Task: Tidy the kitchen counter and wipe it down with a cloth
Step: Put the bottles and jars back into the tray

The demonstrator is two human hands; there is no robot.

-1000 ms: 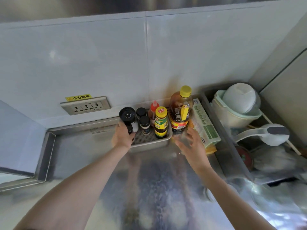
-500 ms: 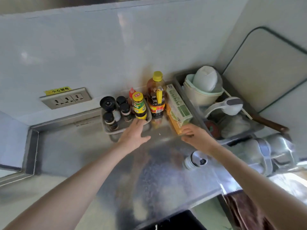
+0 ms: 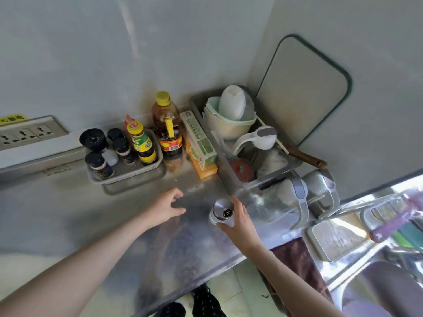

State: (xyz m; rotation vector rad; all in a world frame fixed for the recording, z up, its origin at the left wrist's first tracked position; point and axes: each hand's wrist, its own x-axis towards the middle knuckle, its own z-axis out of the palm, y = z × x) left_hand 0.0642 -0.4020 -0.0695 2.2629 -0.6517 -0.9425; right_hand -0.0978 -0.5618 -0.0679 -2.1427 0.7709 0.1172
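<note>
Fingers and thumb of the right hand [image 3: 238, 221] are curling round a small shaker [image 3: 221, 212] with a silver perforated lid, which is standing upright on the steel surface [image 3: 114, 220] near its front edge. The left hand [image 3: 165, 205] is hovering just above the bare metal to the left of it, fingers relaxed and spread, holding nothing.

Further back, against the wall, a grey tray [image 3: 128, 172] is carrying several dark-capped spice jars [image 3: 98, 164] and a sauce bottle [image 3: 140, 143] with a yellow-and-green label. An oil bottle [image 3: 168, 131] with a yellow cap is standing just right of the tray, and a green-and-orange box [image 3: 200, 146] is lying beside that. In the corner a dish rack [image 3: 229, 177] is holding a pale bowl [image 3: 230, 125], a white scoop [image 3: 261, 138] and other pieces too jumbled to tell apart. A board [image 3: 302, 92] is leaning upright against the side wall. A socket strip [image 3: 29, 133] is sitting on the back wall at the left.
</note>
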